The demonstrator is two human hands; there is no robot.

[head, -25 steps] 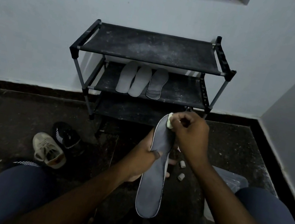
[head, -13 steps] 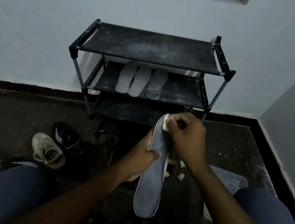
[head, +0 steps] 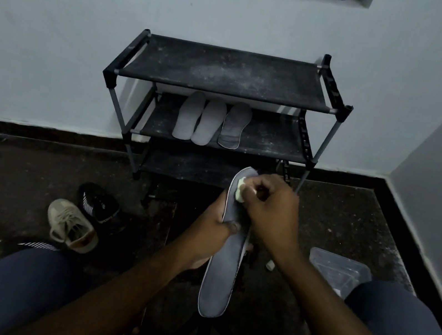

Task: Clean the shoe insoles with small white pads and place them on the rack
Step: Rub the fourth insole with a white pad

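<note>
Between the knees, in front of the rack [head: 224, 71], the left hand [head: 212, 227] grips the grey insole [head: 220, 278] round its middle while the right hand [head: 271, 208] pinches a white pad [head: 239, 192] against its far end; light and bendy, it probably needs that mid-length support.

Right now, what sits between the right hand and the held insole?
A white pad, pinched by the right hand against the insole near its top end; head view.
</note>
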